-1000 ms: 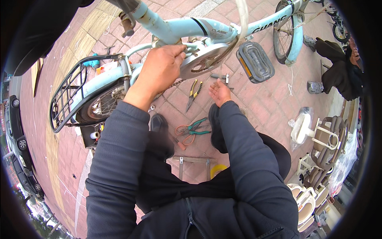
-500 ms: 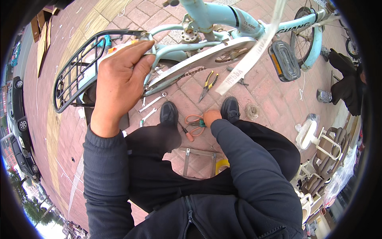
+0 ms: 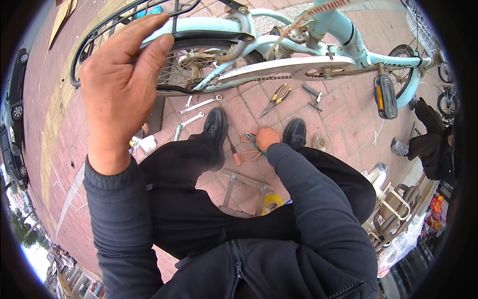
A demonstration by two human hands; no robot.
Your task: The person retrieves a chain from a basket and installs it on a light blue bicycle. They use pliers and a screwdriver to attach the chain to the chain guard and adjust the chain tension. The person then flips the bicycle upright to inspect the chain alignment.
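My left hand (image 3: 122, 89) is at the rear of a light-blue bicycle (image 3: 294, 50), its fingers above and thumb below the rear mudguard (image 3: 206, 25), beside the black carrier rack (image 3: 112, 27). Low between my shoes, my right hand (image 3: 268, 138) is closed on small green-handled pliers (image 3: 261, 151), whose grey metal head shows at its left; the fingers are mostly hidden. Touching or just under these are orange-handled scissors (image 3: 250, 155) on the paving. A screwdriver with an orange handle (image 3: 237, 158) lies to their left.
Two wrenches (image 3: 200, 104) (image 3: 192, 119) and yellow-black pliers (image 3: 275, 101) lie ahead of my shoes. A grey-handled tool (image 3: 313, 92) is to their right. A metal frame (image 3: 230, 189) and yellow tape roll (image 3: 271, 203) sit near my legs. Chairs (image 3: 398, 204) stand right; another person (image 3: 428, 134) is beyond.
The whole view has shifted. My left hand has moved back along the bicycle to the mudguard. The clear strip has swung up and blurred. The green-handled pliers have turned, showing their metal head.
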